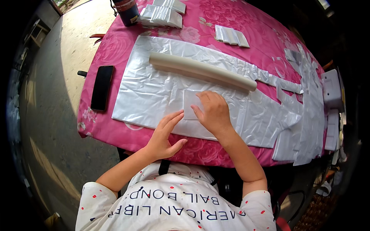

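A pile of white plastic bags (146, 100) lies flat across the table before me. On it rests a small translucent folded plastic square (189, 104). My left hand (165, 136) has its fingers stretched out, with the tips at the square's left edge and the thumb apart. Over the square's right side is my right hand (212, 111), fingers bent and thumb spread away from them; its fingertips appear to touch the plastic. The palm hides part of the square. Beyond both hands, a beige tube (202, 71) lies slantwise on the bags.
The table has a pink flowered cloth (115, 50). A black phone (102, 88) lies at the left. Folded plastic packets (163, 13) are heaped at the back beside a dark cylinder (127, 11); several more packets (232, 36) lie right of them. Loose plastic strips (310, 115) cover the right end.
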